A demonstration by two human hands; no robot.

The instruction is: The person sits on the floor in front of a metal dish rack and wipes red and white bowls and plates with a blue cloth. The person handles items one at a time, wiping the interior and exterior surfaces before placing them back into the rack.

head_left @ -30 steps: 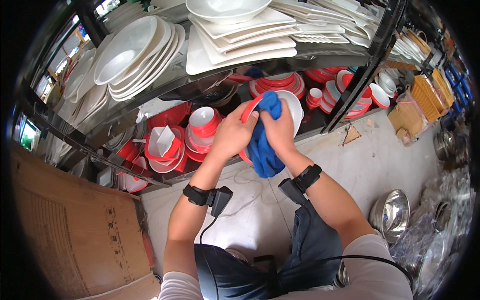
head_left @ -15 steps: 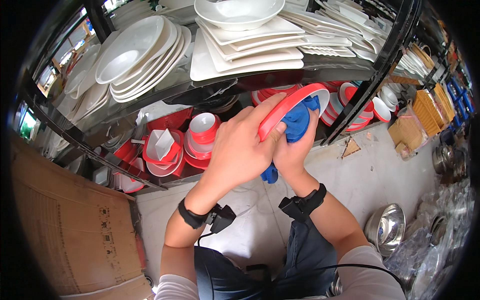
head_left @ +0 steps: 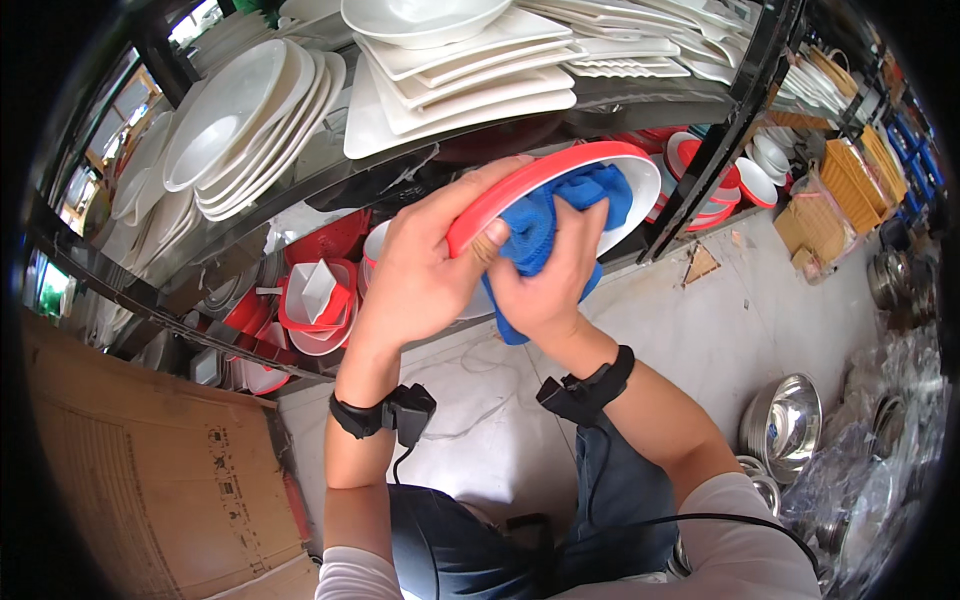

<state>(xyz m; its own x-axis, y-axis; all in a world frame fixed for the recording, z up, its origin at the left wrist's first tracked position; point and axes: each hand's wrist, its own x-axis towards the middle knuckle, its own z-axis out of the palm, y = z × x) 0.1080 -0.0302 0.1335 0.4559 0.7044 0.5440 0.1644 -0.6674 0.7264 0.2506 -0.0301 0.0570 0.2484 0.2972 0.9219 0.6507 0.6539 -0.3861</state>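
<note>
A tilted plate point(head_left: 634, 180), red outside and white inside, is held up in front of the shelf. My left hand point(head_left: 425, 265) grips its near left rim, thumb on the inner side and fingers behind the red outside. In my right hand point(head_left: 555, 270) is a bunched blue cloth point(head_left: 530, 232), pressed against the plate's white inner face. Part of the cloth hangs below that hand. A black strap with a small device sits on each wrist.
White plates point(head_left: 460, 95) are stacked on the upper shelf, with a white bowl point(head_left: 425, 18) on top. Red and white dishes point(head_left: 318, 300) fill the lower shelf. A cardboard box point(head_left: 150, 460) stands at left; metal bowls point(head_left: 785, 430) and plastic wrap point(head_left: 850, 500) lie at right.
The plate has turned so more of its white inside shows. Both hands have shifted left in view, and my right hand with the cloth has moved over the inner face.
</note>
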